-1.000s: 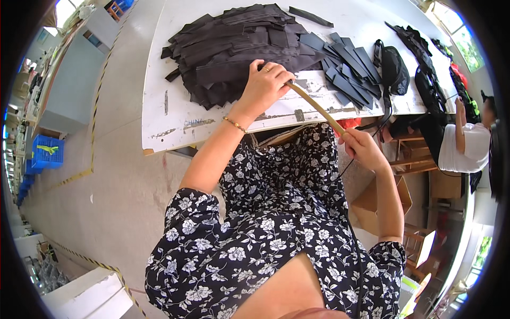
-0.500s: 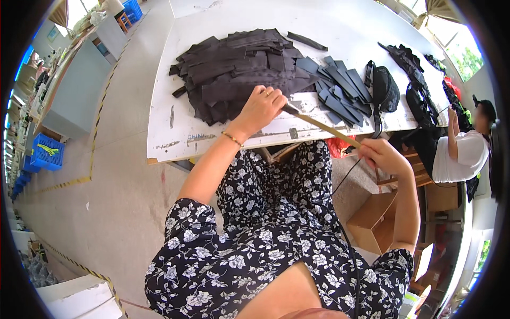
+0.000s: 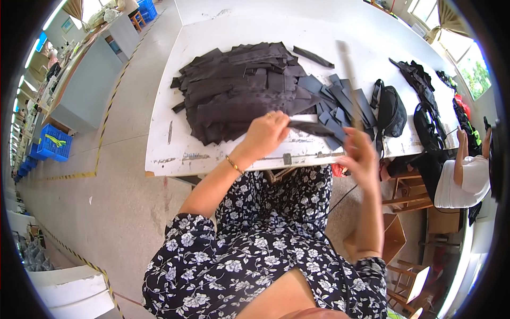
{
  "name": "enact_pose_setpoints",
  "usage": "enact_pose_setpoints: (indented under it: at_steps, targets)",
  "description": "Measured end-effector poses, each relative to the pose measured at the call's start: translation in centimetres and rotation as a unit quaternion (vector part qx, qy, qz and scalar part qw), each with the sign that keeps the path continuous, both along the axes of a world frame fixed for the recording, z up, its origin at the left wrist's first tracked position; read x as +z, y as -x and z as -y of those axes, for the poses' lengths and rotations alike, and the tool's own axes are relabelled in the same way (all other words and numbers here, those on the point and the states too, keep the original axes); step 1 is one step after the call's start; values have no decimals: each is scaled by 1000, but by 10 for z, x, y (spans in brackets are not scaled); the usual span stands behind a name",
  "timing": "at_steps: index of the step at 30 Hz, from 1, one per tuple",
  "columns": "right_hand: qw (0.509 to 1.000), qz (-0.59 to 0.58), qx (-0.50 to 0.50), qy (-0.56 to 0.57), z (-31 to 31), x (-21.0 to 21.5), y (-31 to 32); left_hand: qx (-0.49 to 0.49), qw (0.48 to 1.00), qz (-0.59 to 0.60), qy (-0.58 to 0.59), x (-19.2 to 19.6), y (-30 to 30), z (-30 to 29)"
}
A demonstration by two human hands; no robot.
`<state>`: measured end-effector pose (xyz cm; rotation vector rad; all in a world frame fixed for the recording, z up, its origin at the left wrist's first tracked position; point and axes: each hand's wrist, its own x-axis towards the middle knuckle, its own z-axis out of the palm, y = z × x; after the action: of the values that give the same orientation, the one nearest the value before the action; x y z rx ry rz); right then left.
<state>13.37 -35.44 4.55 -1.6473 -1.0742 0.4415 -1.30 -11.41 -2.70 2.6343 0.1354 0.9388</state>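
My left hand (image 3: pixel 268 133) is closed on one end of a dark fabric strip (image 3: pixel 313 128), over the table's front edge. The strip stretches right, toward the small dark pieces. Blurred by motion, my right hand (image 3: pixel 362 154) grips a long flat yellowish-brown stick (image 3: pixel 348 66) that points up and away over the table. Stick and strip appear apart. Just beyond my left hand lies a broad heap of dark fabric strips (image 3: pixel 234 87). Right of the heap, flat blue-grey pieces (image 3: pixel 342 98) are spread in a loose pile, partly behind my right hand.
A white worktable (image 3: pixel 212 29) carries everything. A single dark strip (image 3: pixel 313 56) lies behind the pile, and a black waist bag (image 3: pixel 393 111) stands at the right. Farther right, a co-worker in a white shirt (image 3: pixel 462 183) sits near more black bags. A cardboard box (image 3: pixel 390 236) is on the floor.
The stick, which ran between both hands, has swung upright in my right hand and left the strip. My right hand has moved up and inward; the strip now hangs out of my left hand.
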Motion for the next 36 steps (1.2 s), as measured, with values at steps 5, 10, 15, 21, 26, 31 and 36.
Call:
enact_pose_setpoints:
  at_steps: [5,10,15,21,26,31,36]
  targets:
    - [986,-106,-14,-129,-75,-27,4,-45,996,-6,79,9,14,4]
    - [950,-218,-24,-223,-94,-1,-15,-55,992,-43,104,31,43,-9]
    - [916,-239,-88,-309,-85,3,-87,59,975,-144,159,27,92,-39]
    - [961,-248,112,-51,-128,1,-37,-5,964,167,207,85,21,-13]
    - [946,-281,126,-102,-124,10,-29,-75,862,134,484,46,-22,-1]
    - [921,-355,77,-142,-119,-24,-23,-114,701,163,685,43,-41,20]
    - [933,-326,83,-127,-105,-33,-30,-110,583,201,780,24,-53,29]
